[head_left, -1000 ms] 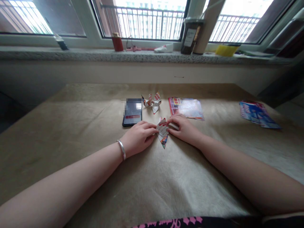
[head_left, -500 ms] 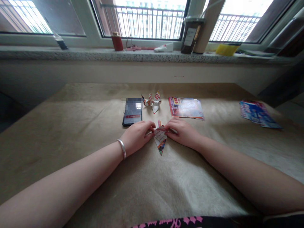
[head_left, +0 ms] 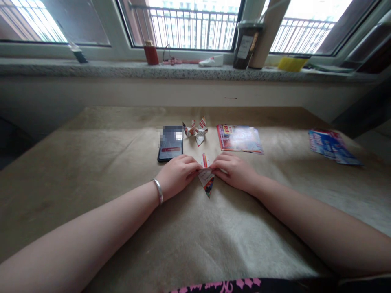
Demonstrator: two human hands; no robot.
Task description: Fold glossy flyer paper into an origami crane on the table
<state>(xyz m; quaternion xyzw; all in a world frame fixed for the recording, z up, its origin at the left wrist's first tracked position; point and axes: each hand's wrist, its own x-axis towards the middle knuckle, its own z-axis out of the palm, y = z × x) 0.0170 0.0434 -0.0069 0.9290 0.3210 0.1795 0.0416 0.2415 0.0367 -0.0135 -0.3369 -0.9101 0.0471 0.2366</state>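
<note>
A folded piece of printed paper (head_left: 207, 181) lies on the table with its pointed end toward me and a narrow strip sticking up at its far side. My left hand (head_left: 178, 173) pinches its left corner between thumb and fingers. On the opposite corner my right hand (head_left: 234, 171) has the same closed grip. The fingertips cover part of the paper's upper edge. Just beyond sit folded paper shapes with several points (head_left: 197, 131), made from similar printed sheets.
Left of the folded shapes lies a phone (head_left: 171, 143). A stack of printed leaflets (head_left: 240, 138) is to the right, and fanned blue leaflets (head_left: 332, 147) lie farther right. The brown table (head_left: 128, 228) reaches a wall under a granite windowsill (head_left: 122, 71), which holds a dark jar (head_left: 243, 45).
The top point of the paper has folded down, so its far edge now looks flat between my fingers. My left fingertips have moved slightly right, onto the paper's corner.
</note>
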